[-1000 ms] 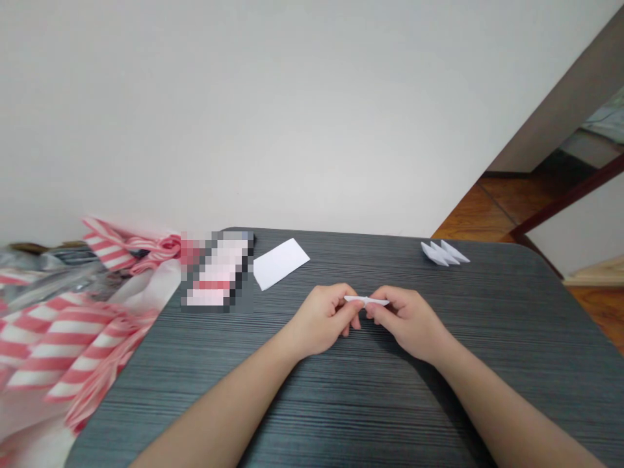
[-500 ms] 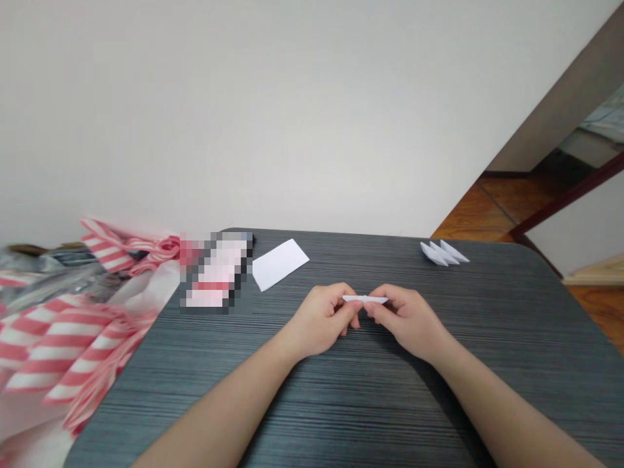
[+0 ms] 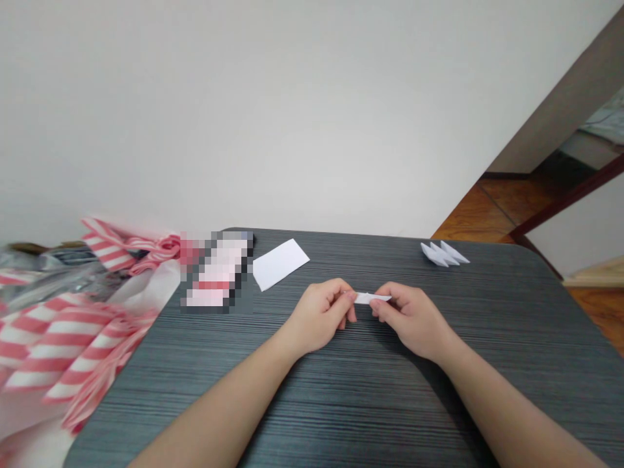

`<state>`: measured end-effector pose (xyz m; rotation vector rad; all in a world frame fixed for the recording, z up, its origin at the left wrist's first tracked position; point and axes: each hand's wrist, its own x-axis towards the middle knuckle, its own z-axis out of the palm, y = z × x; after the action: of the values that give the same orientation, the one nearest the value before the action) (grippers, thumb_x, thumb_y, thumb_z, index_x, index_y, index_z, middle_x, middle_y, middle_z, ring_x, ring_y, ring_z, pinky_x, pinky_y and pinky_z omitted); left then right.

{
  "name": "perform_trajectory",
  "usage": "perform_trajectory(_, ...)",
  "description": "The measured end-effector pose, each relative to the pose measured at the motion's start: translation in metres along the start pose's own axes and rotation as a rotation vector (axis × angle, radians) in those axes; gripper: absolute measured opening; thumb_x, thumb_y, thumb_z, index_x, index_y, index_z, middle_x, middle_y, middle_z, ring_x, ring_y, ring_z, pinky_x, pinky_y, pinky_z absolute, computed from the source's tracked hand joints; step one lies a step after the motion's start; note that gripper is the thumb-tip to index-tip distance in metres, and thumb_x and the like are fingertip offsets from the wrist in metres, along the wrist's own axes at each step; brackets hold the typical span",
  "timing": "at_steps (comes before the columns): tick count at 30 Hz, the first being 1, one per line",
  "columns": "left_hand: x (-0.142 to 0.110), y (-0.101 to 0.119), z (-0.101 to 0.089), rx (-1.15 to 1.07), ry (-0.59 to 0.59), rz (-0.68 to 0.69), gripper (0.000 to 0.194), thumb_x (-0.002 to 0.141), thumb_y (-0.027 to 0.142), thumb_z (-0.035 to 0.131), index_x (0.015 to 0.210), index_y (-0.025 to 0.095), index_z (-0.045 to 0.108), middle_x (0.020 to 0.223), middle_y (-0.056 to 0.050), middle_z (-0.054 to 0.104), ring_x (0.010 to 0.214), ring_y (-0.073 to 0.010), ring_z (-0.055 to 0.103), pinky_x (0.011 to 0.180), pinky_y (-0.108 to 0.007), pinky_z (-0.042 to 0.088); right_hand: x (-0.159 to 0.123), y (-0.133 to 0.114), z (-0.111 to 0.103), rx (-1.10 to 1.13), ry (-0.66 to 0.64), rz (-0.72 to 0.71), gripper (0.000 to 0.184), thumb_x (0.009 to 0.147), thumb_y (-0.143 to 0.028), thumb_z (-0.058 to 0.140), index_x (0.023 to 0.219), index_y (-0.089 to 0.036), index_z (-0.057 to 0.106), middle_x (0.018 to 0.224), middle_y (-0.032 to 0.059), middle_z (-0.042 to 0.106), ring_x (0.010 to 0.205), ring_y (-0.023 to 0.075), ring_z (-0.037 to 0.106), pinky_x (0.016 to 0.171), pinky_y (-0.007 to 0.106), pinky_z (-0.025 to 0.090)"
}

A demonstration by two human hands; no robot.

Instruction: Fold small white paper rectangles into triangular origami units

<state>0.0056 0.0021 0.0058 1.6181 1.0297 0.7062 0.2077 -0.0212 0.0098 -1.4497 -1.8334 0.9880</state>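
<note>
Between my two hands is a small strip of folded white paper (image 3: 363, 298), held just above the dark table. My left hand (image 3: 324, 315) pinches its left end between thumb and fingers. The right end is pinched by my right hand (image 3: 407, 317), with the pointed tip showing past the thumb. Fingers cover parts of both ends. Farther back on the right, several pointed folded paper pieces (image 3: 444, 253) lie side by side. A flat white paper rectangle (image 3: 281, 264) rests at the back left.
The dark wood-grain table (image 3: 312, 403) stands against a pale wall (image 3: 312, 117). A blurred-out pink and black object (image 3: 217, 273) lies at its left edge. Beside the table are red-and-white striped bags (image 3: 63, 344). Brown flooring (image 3: 468, 214) shows at the right.
My hands have moved slightly apart along the folded paper, so its middle shows between them. The thumbs have shifted outward towards its ends. Nothing else has moved.
</note>
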Motion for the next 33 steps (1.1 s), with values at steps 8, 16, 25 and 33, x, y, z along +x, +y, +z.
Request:
perform_trajectory(8, -0.0015, 0.0004, -0.0024, 0.077, 0.032, -0.016, 0.034, 0.097, 0.036, 0.047, 0.071, 0.017, 0.059, 0.057, 0.002, 0.063, 0.047, -0.0090, 0.054, 0.051, -0.020, 0.042, 0.0007, 0.0042, -0.0018, 0.053, 0.024, 0.026, 0.022, 0.093, -0.029, 0.055, 0.076, -0.019, 0.065, 0.064, -0.0008, 0.064, 0.062, 0.0144, 0.058, 0.062, 0.026, 0.043)
perform_trajectory(16, -0.0003, -0.0026, -0.0021, 0.067, 0.063, 0.000, 0.033, 0.096, 0.035, 0.048, 0.072, 0.017, 0.060, 0.058, 0.002, 0.063, 0.048, -0.0086, 0.054, 0.052, -0.019, 0.042, 0.0029, 0.0050, -0.0022, 0.076, 0.015, 0.018, 0.021, 0.092, -0.028, 0.056, 0.076, -0.019, 0.065, 0.067, 0.0004, 0.066, 0.065, 0.0154, 0.060, 0.064, 0.027, 0.045)
perform_trajectory(25, -0.0005, -0.0003, -0.0026, 0.072, 0.070, -0.013, 0.033, 0.096, 0.035, 0.048, 0.071, 0.017, 0.059, 0.056, 0.002, 0.061, 0.047, -0.0084, 0.053, 0.051, -0.019, 0.042, 0.0014, 0.0047, -0.0030, 0.086, 0.059, 0.012, 0.025, 0.094, -0.030, 0.053, 0.075, -0.019, 0.066, 0.068, 0.0013, 0.066, 0.067, 0.0160, 0.060, 0.065, 0.027, 0.045)
perform_trajectory(33, 0.0007, -0.0022, -0.0028, 0.032, 0.086, -0.019, 0.032, 0.096, 0.037, 0.047, 0.073, 0.017, 0.058, 0.057, 0.002, 0.062, 0.046, -0.0088, 0.053, 0.050, -0.019, 0.041, -0.0009, 0.0067, -0.0014, 0.101, 0.094, 0.011, 0.025, 0.095, -0.031, 0.053, 0.077, -0.019, 0.066, 0.070, 0.0017, 0.067, 0.069, 0.0168, 0.062, 0.068, 0.028, 0.047)
